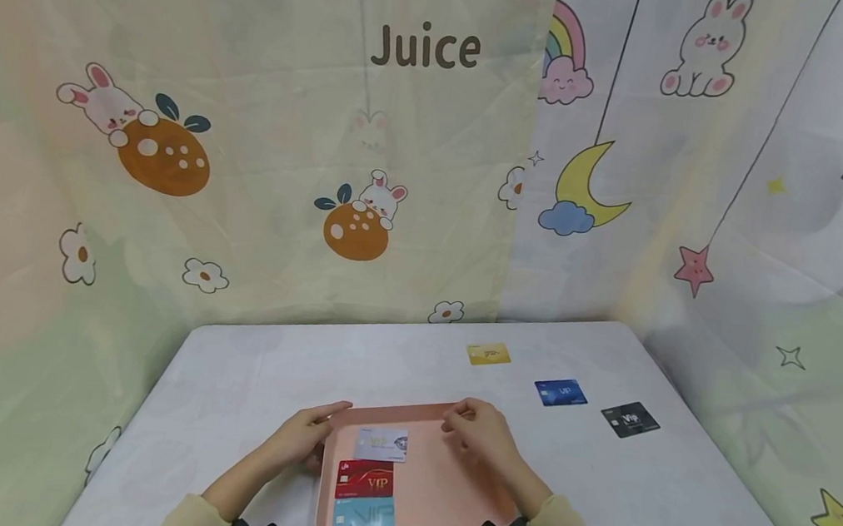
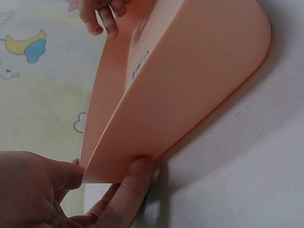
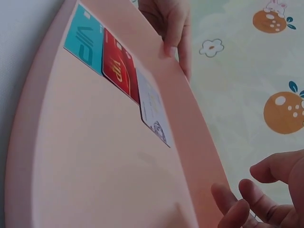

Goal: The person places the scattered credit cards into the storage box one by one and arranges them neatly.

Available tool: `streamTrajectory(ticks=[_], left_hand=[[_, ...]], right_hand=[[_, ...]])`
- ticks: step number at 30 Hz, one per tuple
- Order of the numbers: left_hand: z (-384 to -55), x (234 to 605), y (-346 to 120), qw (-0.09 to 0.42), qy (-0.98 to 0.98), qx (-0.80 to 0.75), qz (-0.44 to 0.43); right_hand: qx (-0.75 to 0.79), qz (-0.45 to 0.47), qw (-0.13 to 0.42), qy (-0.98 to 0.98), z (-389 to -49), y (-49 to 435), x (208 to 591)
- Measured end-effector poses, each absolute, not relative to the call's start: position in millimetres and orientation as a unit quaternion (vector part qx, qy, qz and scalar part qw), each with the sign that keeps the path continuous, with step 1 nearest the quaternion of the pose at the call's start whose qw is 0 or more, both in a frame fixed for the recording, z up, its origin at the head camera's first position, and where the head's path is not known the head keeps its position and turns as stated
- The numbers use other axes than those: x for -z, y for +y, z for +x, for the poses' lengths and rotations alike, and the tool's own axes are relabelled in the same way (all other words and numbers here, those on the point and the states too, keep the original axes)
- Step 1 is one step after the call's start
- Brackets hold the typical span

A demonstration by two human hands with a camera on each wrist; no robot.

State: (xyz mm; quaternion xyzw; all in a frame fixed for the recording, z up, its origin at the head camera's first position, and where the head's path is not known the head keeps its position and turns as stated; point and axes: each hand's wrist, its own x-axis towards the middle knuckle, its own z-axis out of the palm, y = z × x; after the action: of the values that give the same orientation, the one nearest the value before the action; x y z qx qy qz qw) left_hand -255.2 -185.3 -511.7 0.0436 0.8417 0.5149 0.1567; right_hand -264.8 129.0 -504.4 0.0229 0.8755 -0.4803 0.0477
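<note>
Through the head camera I am seeing the whole layout: a pink tray (image 1: 447, 491) is lying on the white bench (image 1: 262, 366), with three cards sitting in a column along its left side. The pale card (image 1: 374, 443) is lying farthest off, the red card (image 1: 365, 479) is sitting in the middle and the teal card (image 1: 364, 519) is lying nearest. Only this view is showing me a gold card (image 1: 489, 353), a blue card (image 1: 561, 392) and a black card (image 1: 630, 419), all resting on the bench beyond and to the right of the tray, each apart from the others. The left wrist view is giving me the tray's outer wall (image 2: 204, 76) and is hiding most of what lies inside. The right wrist view is looking into the tray, showing the three inner cards close up.

As for the hands, the left hand (image 1: 301, 438) is gripping the tray's far left corner, its thumb at the rim and a finger pressing the outer wall. The right hand (image 1: 483, 437) is hovering by the far rim, fingers loosely bent, thumb standing apart, holding nothing that I am seeing. I am not able to tell whether its fingertips are touching the rim.
</note>
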Motion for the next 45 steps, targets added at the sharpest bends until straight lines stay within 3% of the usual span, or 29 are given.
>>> streamTrajectory(ticks=[45], left_hand=[[-257, 517, -189, 0.162, 0.838, -0.518, 0.054]], right_hand=[[0.459, 0.064, 0.029, 0.885, -277, 180, 498]])
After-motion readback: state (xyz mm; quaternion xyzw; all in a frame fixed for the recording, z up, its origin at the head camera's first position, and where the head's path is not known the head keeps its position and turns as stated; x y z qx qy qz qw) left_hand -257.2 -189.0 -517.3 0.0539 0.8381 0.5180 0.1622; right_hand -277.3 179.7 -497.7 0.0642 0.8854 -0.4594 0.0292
